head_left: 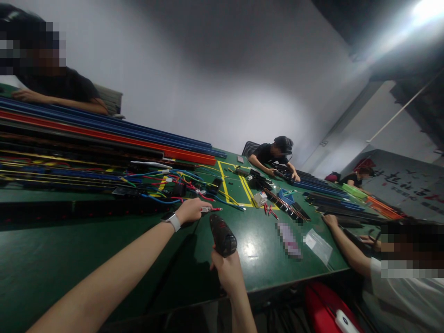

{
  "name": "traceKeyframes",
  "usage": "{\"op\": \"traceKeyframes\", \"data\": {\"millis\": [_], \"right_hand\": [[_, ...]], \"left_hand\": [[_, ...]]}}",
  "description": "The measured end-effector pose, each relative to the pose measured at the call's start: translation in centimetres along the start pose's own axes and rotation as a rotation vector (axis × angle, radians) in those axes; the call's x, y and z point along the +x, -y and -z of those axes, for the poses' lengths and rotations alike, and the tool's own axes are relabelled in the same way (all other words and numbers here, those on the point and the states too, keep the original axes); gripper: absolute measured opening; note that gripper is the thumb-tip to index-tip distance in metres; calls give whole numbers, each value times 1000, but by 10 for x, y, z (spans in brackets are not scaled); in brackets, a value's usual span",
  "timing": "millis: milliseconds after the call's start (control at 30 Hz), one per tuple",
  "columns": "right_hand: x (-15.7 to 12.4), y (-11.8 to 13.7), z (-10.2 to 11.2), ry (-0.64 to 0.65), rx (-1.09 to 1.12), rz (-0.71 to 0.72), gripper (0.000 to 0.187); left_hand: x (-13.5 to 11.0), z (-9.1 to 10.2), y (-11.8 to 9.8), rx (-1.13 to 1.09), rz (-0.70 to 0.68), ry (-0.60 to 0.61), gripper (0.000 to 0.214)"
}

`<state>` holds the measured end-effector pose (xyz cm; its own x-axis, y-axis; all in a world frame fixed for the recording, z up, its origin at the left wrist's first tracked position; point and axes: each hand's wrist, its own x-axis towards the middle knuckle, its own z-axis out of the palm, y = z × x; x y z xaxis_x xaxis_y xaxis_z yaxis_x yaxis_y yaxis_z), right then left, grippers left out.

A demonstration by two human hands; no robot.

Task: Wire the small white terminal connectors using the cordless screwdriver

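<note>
My right hand (228, 273) is wrapped round the grip of a black cordless drill (222, 235), whose body points forward over the green table. To its left, my left hand (189, 211), with a watch on the wrist, pinches a red wire (215, 209) that ends in a ring terminal. A small whitish piece (205, 209) shows on the wire at the fingertips; what it is I cannot tell. The drill's tip is close below the terminal, apart from it. Just beyond my left hand lies a bundle of coloured wires (182, 178), with black parts among them.
Long blue and orange profiles (190, 154) lie across the table (138, 268) at the left. A white block (260, 199), red-handled pliers (273, 211), a blue bin (286, 196) and a plastic bag (318, 245) sit to the right. Co-workers sit left, beyond and right.
</note>
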<state>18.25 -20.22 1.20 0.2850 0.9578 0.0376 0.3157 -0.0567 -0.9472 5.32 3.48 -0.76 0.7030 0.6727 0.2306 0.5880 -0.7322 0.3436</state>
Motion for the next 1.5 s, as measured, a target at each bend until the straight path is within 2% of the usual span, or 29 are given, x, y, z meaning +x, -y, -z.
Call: {"op": "traceKeyframes", "data": {"millis": [833, 1100, 1500], "right_hand": [[1, -4, 0, 12, -20, -12, 19], [0, -3, 0, 12, -29, -6, 16], [0, -3, -1, 2, 45, 18, 16]], "left_hand": [[-1, -1, 0, 39, -13, -15, 59], [1, -4, 3, 18, -14, -22, 53], [1, -4, 3, 9, -1, -10, 53]]}}
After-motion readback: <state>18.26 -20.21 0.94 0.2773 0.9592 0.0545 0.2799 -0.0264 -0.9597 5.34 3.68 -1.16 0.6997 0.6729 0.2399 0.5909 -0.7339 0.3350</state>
